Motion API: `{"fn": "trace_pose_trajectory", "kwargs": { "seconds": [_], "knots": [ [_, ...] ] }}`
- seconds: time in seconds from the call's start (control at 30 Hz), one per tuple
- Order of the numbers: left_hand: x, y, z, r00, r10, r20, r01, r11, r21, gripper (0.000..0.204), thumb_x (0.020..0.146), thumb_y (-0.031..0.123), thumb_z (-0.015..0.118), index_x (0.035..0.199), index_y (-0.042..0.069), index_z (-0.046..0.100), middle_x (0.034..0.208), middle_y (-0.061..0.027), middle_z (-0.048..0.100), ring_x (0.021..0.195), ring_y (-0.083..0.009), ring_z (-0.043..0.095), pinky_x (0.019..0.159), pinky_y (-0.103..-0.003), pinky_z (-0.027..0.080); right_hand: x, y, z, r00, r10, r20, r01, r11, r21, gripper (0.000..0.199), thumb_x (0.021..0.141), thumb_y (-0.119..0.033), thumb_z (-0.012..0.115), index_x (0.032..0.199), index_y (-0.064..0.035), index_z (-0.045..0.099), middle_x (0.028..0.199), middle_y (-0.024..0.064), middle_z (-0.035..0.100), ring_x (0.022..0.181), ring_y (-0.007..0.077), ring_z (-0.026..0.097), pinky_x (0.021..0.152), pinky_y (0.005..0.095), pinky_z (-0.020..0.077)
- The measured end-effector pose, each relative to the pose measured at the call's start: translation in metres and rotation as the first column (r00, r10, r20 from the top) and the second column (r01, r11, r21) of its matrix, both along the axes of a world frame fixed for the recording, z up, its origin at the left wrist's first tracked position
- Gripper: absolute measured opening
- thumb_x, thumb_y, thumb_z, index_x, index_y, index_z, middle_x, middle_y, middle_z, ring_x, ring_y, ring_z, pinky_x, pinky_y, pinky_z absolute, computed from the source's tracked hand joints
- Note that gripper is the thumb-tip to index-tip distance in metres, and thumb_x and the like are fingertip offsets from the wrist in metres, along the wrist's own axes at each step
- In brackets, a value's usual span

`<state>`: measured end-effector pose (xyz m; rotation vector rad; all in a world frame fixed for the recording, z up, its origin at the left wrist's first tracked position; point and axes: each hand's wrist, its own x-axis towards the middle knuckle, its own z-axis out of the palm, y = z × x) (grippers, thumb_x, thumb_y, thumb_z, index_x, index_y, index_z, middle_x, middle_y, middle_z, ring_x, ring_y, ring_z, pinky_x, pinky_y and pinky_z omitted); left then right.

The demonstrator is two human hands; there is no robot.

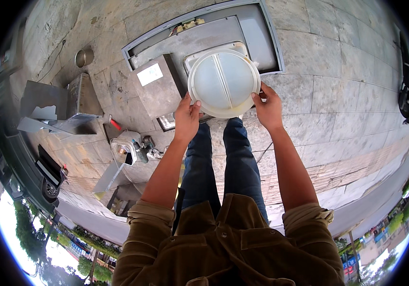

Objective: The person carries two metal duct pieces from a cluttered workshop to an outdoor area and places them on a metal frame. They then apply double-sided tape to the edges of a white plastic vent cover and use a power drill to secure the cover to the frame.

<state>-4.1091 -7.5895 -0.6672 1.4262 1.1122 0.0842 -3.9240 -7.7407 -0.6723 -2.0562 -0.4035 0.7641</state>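
Both hands grip a round, whitish, translucent cover [208, 86] with a pale rim and a raised bar across its middle. My left hand [186, 117] pinches the left edge, thumb on top and fingers beneath. On the opposite edge my right hand [268, 108] holds the rim in the same way. Below the cover lies a wide grey metal housing [259, 40] on the ground; a raised, rounded-square metal collar [238, 46] shows partly behind the cover. A metal box [155, 95] with a white label sits beside the collar. Whether the cover touches the collar, I cannot tell.
Stone paving [338, 90] surrounds the housing. Bent sheet-metal pieces [81, 97] and a metal ring [84, 57] stand at the left. Closer in are a red-handled tool [114, 123], a whitish container [124, 143] and a power tool [140, 151]. A dark vehicle [18, 157] is at far left.
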Motion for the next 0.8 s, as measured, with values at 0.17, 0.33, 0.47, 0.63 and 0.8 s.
{"fn": "trace_pose_trajectory", "kwargs": {
  "seconds": [0.17,0.33,0.47,0.63,0.8],
  "knots": [
    [-0.003,0.000,-0.002,1.000,-0.016,-0.009,0.015,0.999,-0.030,0.045,0.096,0.018,0.048,0.137,0.005,0.037,0.116,-0.0048,0.052,0.094,-0.0105,0.058,0.069,-0.023,0.053,-0.001,-0.001,0.002,1.000,0.001,-0.017,-0.001,1.000,0.003,0.041,0.077,-0.001,0.064,0.117,-0.0042,0.059,0.088,0.0120,0.061,0.067,0.0170,0.056,0.065,0.0297,0.0471],
    [-0.005,0.002,-0.002,0.998,0.040,0.046,-0.036,0.997,-0.075,0.046,0.093,0.015,0.052,0.136,0.005,0.039,0.116,-0.0143,0.049,0.083,-0.0156,0.061,0.066,-0.027,0.055,0.006,0.002,0.005,0.996,0.072,-0.061,-0.075,0.996,-0.049,0.039,0.078,-0.004,0.065,0.116,-0.0033,0.060,0.085,0.0109,0.065,0.067,0.0160,0.060,0.066,0.0295,0.0476],
    [-0.007,0.003,-0.003,0.997,0.068,0.048,-0.062,0.991,-0.116,0.045,0.092,0.016,0.054,0.134,0.005,0.042,0.115,-0.0131,0.051,0.083,-0.0153,0.061,0.067,-0.027,0.055,0.011,0.003,0.011,0.986,0.123,-0.114,-0.137,0.984,-0.116,0.034,0.083,-0.006,0.063,0.117,0.0009,0.059,0.085,0.0050,0.065,0.069,0.0075,0.057,0.061,0.0227,0.0478],
    [-0.007,0.007,-0.005,0.995,0.063,0.082,-0.054,0.992,-0.115,0.046,0.092,0.017,0.055,0.135,0.008,0.042,0.112,-0.0115,0.055,0.082,-0.0143,0.061,0.068,-0.027,0.055,0.014,0.005,0.011,0.983,0.090,-0.159,-0.105,0.990,-0.089,0.031,0.079,-0.007,0.064,0.110,-0.0010,0.063,0.086,0.0089,0.068,0.069,0.0126,0.062,0.067,0.0271,0.0472],
    [-0.008,-0.010,-0.001,0.986,0.165,0.022,-0.162,0.981,-0.108,0.044,0.093,0.024,0.055,0.132,0.006,0.045,0.109,-0.0073,0.058,0.089,-0.0123,0.059,0.072,-0.027,0.054,0.011,0.005,0.013,0.978,0.078,-0.195,-0.100,0.989,-0.106,0.032,0.081,-0.006,0.064,0.112,0.0000,0.062,0.084,0.0062,0.067,0.068,0.0105,0.059,0.065,0.0261,0.0465]
  ]
}}
